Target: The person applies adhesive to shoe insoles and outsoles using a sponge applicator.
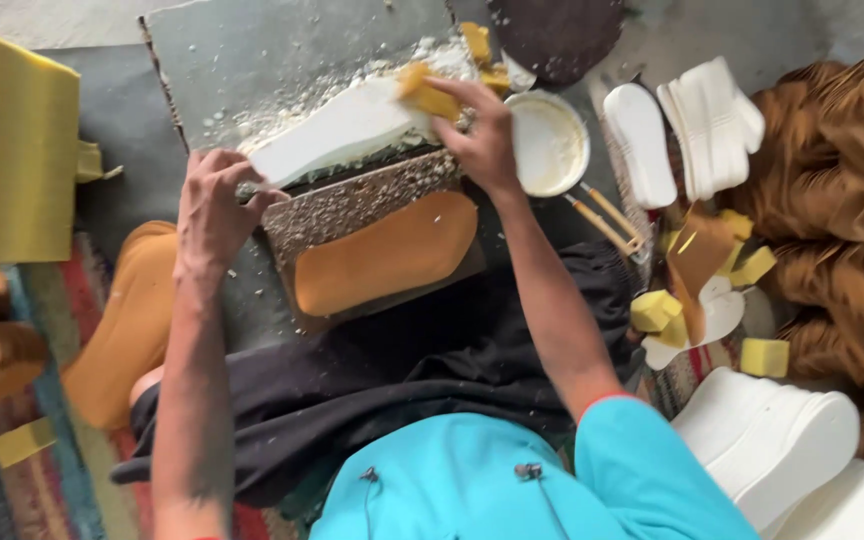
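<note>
1. Left hand (214, 205): fingers closed on the near end of the white foam insole (337, 130), pinning it to the grey board (252, 60).
2. Right hand (482, 135): fingers gripping a yellow sponge (428, 95) pressed onto the insole's far end.
3. A white glue bowl (549, 145) sits just beside the right hand; a tan insole (387, 255) lies below.
</note>
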